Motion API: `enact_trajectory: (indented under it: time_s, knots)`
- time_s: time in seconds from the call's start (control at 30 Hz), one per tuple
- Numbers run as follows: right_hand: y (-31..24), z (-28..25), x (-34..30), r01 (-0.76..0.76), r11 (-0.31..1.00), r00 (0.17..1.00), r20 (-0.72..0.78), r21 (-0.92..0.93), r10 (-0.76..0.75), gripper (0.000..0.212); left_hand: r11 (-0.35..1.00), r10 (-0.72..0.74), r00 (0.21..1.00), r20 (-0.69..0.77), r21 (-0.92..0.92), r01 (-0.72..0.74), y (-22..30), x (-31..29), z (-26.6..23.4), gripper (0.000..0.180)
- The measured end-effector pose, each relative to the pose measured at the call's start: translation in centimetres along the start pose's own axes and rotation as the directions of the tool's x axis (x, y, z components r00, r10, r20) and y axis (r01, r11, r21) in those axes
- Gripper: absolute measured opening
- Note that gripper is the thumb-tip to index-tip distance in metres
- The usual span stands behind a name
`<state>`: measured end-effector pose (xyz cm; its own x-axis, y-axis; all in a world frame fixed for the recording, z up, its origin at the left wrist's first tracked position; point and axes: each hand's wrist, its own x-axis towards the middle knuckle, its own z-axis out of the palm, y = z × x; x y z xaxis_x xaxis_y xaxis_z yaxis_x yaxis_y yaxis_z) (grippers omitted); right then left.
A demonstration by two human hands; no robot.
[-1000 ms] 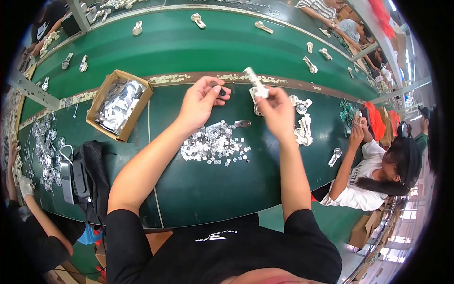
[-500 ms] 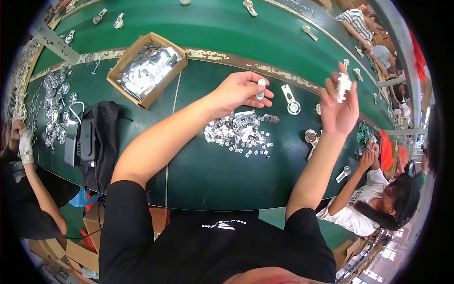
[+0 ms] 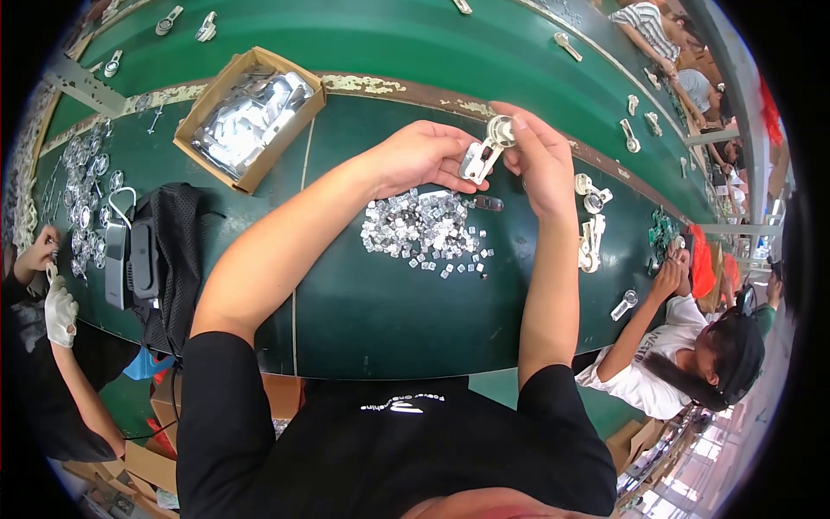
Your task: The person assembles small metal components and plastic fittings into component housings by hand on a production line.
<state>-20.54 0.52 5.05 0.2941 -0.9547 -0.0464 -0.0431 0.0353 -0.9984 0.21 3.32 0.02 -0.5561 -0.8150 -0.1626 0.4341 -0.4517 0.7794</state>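
My left hand (image 3: 422, 159) pinches a small grey oblong plate (image 3: 471, 163) at its fingertips. Close against that plate is a white plastic housing (image 3: 499, 138) with a round ring-shaped head and a narrow handle, shaped like a small handheld fan's. My right hand (image 3: 545, 160) grips it by the round head, the handle slanting down toward the left fingers. Whether plate and handle touch cannot be made out. Just below my hands lies a pile of small clear plastic pieces (image 3: 419, 229), with a dark glossy oblong piece (image 3: 488, 203) at its upper right.
A cardboard box (image 3: 245, 183) of shiny plates stands left of my hands. Further left are a black mesh bag (image 3: 183, 259), a grey device (image 3: 116, 264) and chrome rings (image 3: 82, 208). White housings (image 3: 591, 242) lie to the right. Co-workers sit on both sides; a green conveyor (image 3: 372, 39) runs behind.
My right hand has swung left and down, bringing a white housing to my left hand's plate. The housing that lay between my hands no longer shows there. Items on the belt have shifted.
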Motion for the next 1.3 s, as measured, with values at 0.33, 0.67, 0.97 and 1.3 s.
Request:
enact_trajectory:
  time_s: [0.33,0.67,0.97,1.3]
  knots:
    - [1.0,0.6,0.4,-0.021,0.992,0.999,0.042,-0.122,0.026,0.034,0.996,0.0,1.0,0.006,0.086,0.0,0.1,-0.1,0.3,0.036]
    - [1.1,0.2,0.4,-0.007,0.981,0.997,0.069,-0.195,0.021,0.037,0.995,0.004,1.0,0.002,0.102,-0.004,-0.1,0.0,0.4,0.035]
    - [1.4,0.4,0.4,0.18,0.943,0.978,0.156,-0.278,-0.14,0.032,0.98,0.064,0.984,-0.163,0.198,-0.031,-0.9,0.2,1.4,0.013]
    - [0.0,0.7,-0.2,0.232,0.929,0.962,0.209,-0.288,-0.176,0.027,0.96,0.166,0.952,-0.257,0.261,-0.097,-1.5,0.2,2.2,0.009]
